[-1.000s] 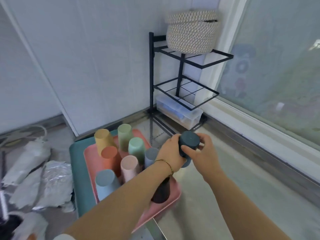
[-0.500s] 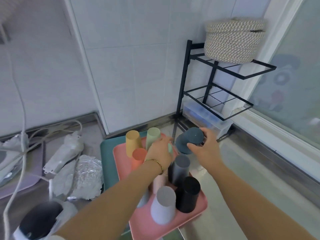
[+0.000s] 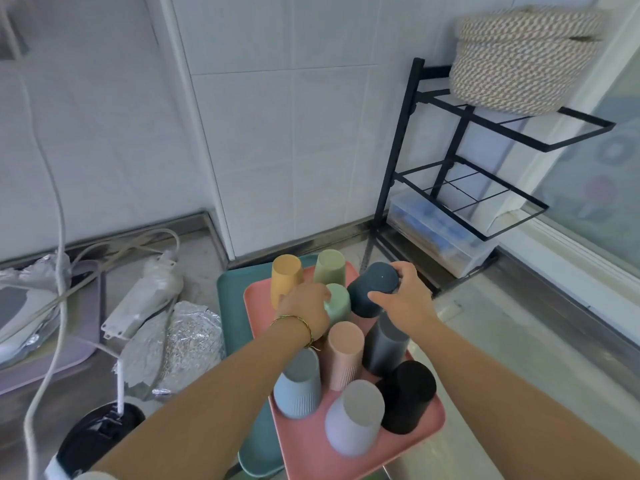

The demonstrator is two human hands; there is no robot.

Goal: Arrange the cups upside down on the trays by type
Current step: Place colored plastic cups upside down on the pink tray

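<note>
Dark cup, smooth, tapered, in right grip

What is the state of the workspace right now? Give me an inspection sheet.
Surface: grey counter, trays near its middle.
Job's things: pink tray lies on teal tray; eight cups seen upside down on the pink tray; dark teal cup held tilted over its far corner.
Clutter: foil bundles, lilac tray, black object, all at left.
Hands: left hand on the mint cup, grip hidden; right hand grips the dark teal cup.
Cables: white cable down the left side; wrapped power strip by the foil.
Surroundings: tiled wall; black rack with basket on top, clear box beneath; window at right.
</note>
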